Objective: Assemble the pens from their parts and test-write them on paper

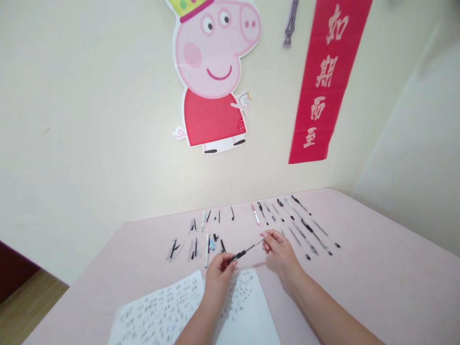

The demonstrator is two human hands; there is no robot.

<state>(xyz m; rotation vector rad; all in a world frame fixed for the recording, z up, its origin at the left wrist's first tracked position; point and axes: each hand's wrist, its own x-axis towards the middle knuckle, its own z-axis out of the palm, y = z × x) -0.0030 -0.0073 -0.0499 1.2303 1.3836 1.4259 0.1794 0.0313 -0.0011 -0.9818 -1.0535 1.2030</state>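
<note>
Above the top edge of the written paper, my left hand is closed around a pen barrel with a black grip. The barrel tilts up to the right. From its right end a thin pen refill stretches toward my right hand, whose thumb and fingers pinch its far tip. Just beyond my left hand lie several pen parts, among them a white pen tube and a small blue piece. Several whole pens, such as a black-grip pen, lie to the right of my right hand.
A pink-covered table meets the wall at the back. Along it lie a pink-and-white pen and, on the left, groups of dismantled pen parts. A second handwritten sheet is at front left. A pig cutout and red banner hang above.
</note>
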